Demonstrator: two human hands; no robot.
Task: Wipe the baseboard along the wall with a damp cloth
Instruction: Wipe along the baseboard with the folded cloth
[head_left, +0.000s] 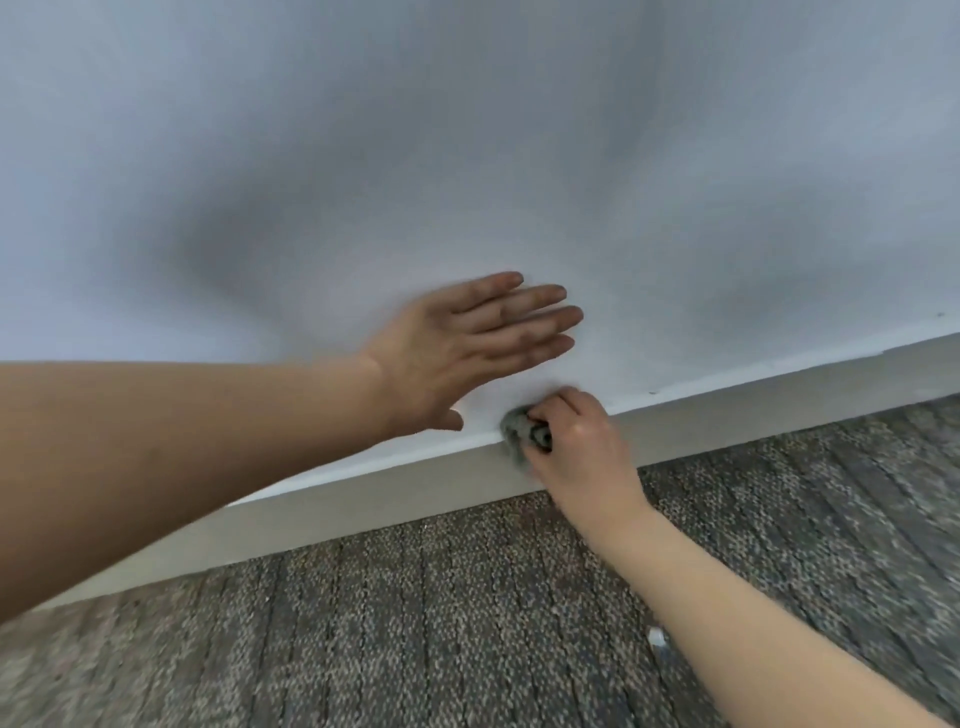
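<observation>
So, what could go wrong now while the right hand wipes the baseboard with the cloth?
1. The cloth is bunched small in the right hand, so it may clean only a narrow strip of the baseboard.
2. It sits at the top edge, so it may smear the wall.
3. The left hand lies flat on the wall and may leave marks there.
</observation>
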